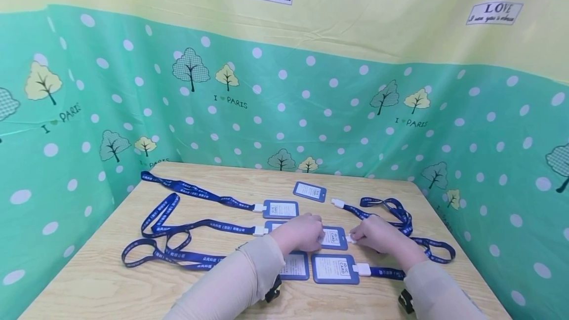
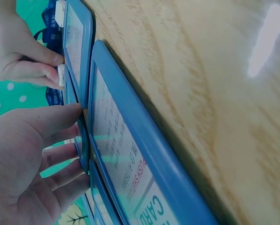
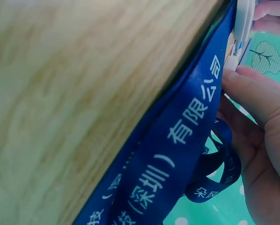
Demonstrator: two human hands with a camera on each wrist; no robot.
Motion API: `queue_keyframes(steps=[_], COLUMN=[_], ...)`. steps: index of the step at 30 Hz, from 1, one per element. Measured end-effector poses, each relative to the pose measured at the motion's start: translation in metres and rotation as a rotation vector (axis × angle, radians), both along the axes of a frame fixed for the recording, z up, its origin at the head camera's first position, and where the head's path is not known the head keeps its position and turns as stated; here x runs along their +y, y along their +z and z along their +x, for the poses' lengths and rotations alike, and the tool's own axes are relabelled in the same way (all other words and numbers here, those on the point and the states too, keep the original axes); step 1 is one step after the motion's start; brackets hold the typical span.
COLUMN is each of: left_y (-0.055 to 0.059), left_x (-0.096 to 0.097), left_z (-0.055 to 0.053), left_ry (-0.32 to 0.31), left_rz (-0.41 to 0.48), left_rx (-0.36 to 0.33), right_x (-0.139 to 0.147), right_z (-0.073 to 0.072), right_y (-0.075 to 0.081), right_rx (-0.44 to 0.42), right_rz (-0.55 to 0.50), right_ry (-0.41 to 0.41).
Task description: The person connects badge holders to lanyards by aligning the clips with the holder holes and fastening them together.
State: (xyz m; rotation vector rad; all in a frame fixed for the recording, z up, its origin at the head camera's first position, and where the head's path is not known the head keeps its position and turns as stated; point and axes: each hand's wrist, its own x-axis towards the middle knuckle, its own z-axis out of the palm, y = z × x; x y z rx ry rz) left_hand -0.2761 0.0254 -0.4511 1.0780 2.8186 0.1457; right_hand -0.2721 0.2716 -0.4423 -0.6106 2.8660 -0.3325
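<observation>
My left hand (image 1: 300, 233) grips the left end of a blue ID card holder (image 1: 334, 239) in the middle row, thumb on one edge and fingertips by the opposite one. At that holder's right end, my right hand (image 1: 378, 233) pinches a white lanyard clip (image 1: 350, 238) between thumb and finger. A dark blue lanyard (image 1: 433, 248) with white print trails off to the right of this hand. In the left wrist view the thumb (image 2: 60, 117) touches the holder's edge. The right wrist view has the right thumb (image 3: 252, 91) against the clip; the clip's join to the holder is partly hidden.
A card holder (image 1: 309, 191) lies alone at the back, near a loose lanyard's white clip (image 1: 338, 203). Front right is a holder (image 1: 335, 269) with its lanyard. Left lie more holders, one at the back (image 1: 281, 209), with lanyards (image 1: 195, 191) stretching left across the wooden table (image 1: 102, 241).
</observation>
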Motion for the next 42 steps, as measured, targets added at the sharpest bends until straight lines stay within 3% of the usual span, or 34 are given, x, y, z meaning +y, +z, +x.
queue_keyframes(steps=[11, 23, 38, 42], left_y=[-0.0008, 0.0002, -0.0009, -0.0004], left_x=[0.0000, 0.0023, 0.0013, 0.0011], left_z=[-0.0002, 0.0000, -0.0016, -0.0004], left_ry=[0.005, 0.028, 0.000, 0.004], left_rz=[-0.013, -0.011, -0.020, -0.014], left_rx=[0.001, -0.015, 0.016, 0.010], right_x=[-0.0014, -0.0014, -0.0053, -0.0074], right_z=[0.0032, 0.0010, 0.0018, 0.0034], right_y=[0.0006, 0.0008, 0.0037, 0.0032], right_rx=[0.036, 0.038, 0.035, 0.031], right_rz=[0.015, 0.022, 0.023, 0.015], right_ry=[0.071, 0.090, 0.054, 0.012])
